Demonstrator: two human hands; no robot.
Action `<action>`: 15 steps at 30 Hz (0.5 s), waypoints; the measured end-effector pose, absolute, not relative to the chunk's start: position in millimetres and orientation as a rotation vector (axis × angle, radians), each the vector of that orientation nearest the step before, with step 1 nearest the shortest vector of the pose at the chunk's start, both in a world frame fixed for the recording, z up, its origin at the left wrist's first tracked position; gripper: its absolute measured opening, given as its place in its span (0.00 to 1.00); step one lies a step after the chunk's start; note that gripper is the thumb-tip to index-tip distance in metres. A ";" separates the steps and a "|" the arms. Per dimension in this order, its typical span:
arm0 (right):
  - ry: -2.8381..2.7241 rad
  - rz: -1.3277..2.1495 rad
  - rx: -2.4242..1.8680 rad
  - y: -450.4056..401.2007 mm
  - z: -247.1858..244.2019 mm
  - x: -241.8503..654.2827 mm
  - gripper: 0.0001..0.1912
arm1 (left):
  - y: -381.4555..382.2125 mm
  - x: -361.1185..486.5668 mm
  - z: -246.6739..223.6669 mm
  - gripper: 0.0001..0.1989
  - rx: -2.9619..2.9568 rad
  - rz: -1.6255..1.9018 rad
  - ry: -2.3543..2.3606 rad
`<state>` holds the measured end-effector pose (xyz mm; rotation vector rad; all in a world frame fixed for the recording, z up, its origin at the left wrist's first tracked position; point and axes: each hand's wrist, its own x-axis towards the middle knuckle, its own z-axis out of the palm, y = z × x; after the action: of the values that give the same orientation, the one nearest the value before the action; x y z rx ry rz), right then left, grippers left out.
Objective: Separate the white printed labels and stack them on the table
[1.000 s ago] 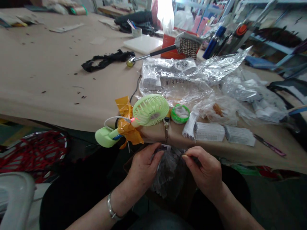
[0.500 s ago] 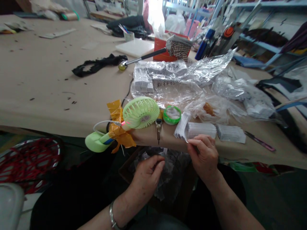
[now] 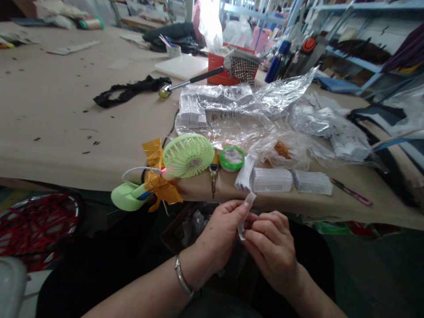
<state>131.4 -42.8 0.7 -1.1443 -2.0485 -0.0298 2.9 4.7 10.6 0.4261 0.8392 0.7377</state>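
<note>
A narrow white paper label is pinched between my two hands, just in front of the table edge. My left hand, with a bracelet on the wrist, grips its upper part between thumb and fingers. The lower end curls where my right hand has its fingertips closed on it. Beyond them at the edge sit a fanned stack of labels, a printed stack and another stack. To their left is a green round tin with white stuffing.
A green handheld fan is fixed to the edge with orange tape; a soldering-iron-like tool points off the edge beside it. Plastic bags of labels lie behind. Tweezers rest at right. A box of scraps stands below.
My right hand has drawn back from the fanned stack with a label. My left hand has moved up and right to meet it, and both now hold the label.
</note>
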 end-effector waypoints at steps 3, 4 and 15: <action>-2.073 -0.015 -1.140 -44.0 -0.6 138.1 0.03 | 5.0 6.2 8.8 0.07 0.399 0.744 0.912; -2.068 -0.045 -1.164 -40.2 -0.9 144.2 0.06 | 4.9 6.1 8.2 0.07 0.412 0.734 0.925; -2.011 -0.424 -1.489 4.6 -16.0 181.5 0.05 | -1.3 0.4 -2.8 0.07 0.497 0.565 0.982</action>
<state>181.5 4.6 -16.0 -1.4890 -2.0114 -0.4244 0.4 -1.3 -2.8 0.4973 0.9819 0.5648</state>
